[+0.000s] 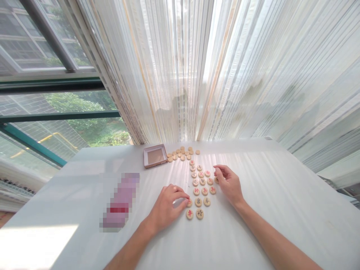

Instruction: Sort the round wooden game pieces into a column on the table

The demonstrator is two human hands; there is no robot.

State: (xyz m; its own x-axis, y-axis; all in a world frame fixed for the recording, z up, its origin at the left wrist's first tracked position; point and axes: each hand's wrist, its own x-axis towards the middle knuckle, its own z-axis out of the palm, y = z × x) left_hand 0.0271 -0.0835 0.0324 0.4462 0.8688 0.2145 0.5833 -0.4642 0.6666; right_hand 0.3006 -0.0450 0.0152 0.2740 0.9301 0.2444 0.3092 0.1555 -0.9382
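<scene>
Round wooden chess pieces with red and dark characters lie face up in short rows on the white table. My left hand rests at the left edge of the rows, fingers curled, its fingertips touching a piece. My right hand sits at the right edge, fingers bent in a pinch over a piece that is mostly hidden. A loose heap of face-down pieces lies farther back.
An open shallow box stands left of the heap. A blurred pink and red object lies on the table's left part. Sheer striped curtains hang behind the table, with a window to the left.
</scene>
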